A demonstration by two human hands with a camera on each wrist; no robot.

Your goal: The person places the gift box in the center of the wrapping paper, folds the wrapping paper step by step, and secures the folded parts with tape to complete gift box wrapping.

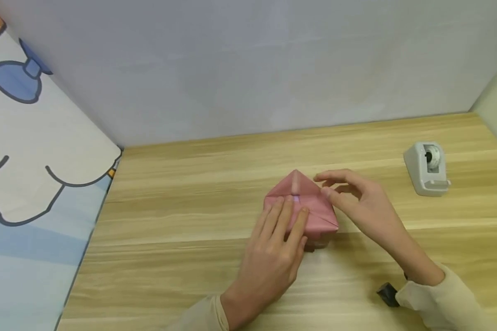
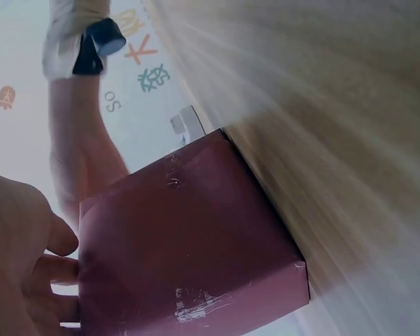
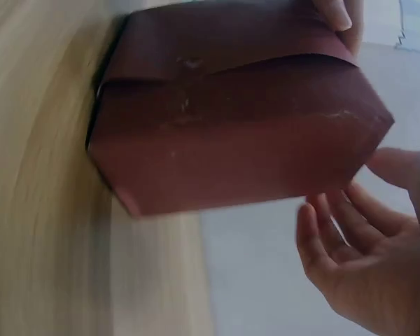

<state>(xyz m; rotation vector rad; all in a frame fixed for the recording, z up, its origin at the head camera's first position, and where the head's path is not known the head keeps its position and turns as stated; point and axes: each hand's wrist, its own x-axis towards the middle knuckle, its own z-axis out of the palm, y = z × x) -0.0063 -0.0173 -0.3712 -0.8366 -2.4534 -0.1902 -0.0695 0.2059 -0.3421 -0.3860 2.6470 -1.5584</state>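
Observation:
A box wrapped in pink paper (image 1: pixel 320 214) stands on the table, its top paper folded to a point at the far side. A pale strip runs down the middle of that pointed fold. My left hand (image 1: pixel 273 250) lies on the box's top with its fingers stretched forward. At the right edge, my right hand (image 1: pixel 370 207) touches the paper with the thumb, its other fingers loosely bent beside the box. In the left wrist view, the box side (image 2: pixel 189 245) looks dark red and scuffed. An overlapping paper flap crosses the box (image 3: pixel 231 140) in the right wrist view.
A white tape dispenser (image 1: pixel 422 177) with a roll in it stands at the back right of the wooden table (image 1: pixel 170 207). By the right sleeve is a small black object (image 1: pixel 387 294). A pale wall (image 1: pixel 273 78) rises behind; a cartoon-printed sheet (image 1: pixel 45 151) borders the left.

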